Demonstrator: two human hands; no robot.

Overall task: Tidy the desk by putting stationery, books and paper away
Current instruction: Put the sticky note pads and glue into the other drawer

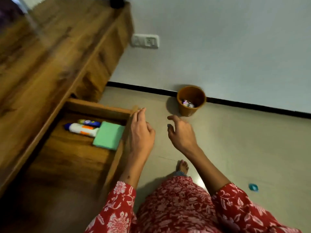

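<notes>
The wooden desk [50, 61] runs along the left, and its drawer [101, 107] stands pulled out. Inside the drawer lie a green pad [108, 135], a white tube with orange and blue marks [82, 129] and a smaller blue tube [89, 122] behind it. My left hand [141, 132] rests with its fingers straight against the drawer's front right corner, holding nothing. My right hand [180, 132] hovers over the floor to the right of the drawer, fingers loosely curled and apart, empty.
A brown bin [191, 101] with some scraps inside stands on the floor by the wall. A wall socket [145, 41] sits beside the desk. A small blue object [253, 187] lies on the floor at the right. My bare foot [182, 166] is below my hands.
</notes>
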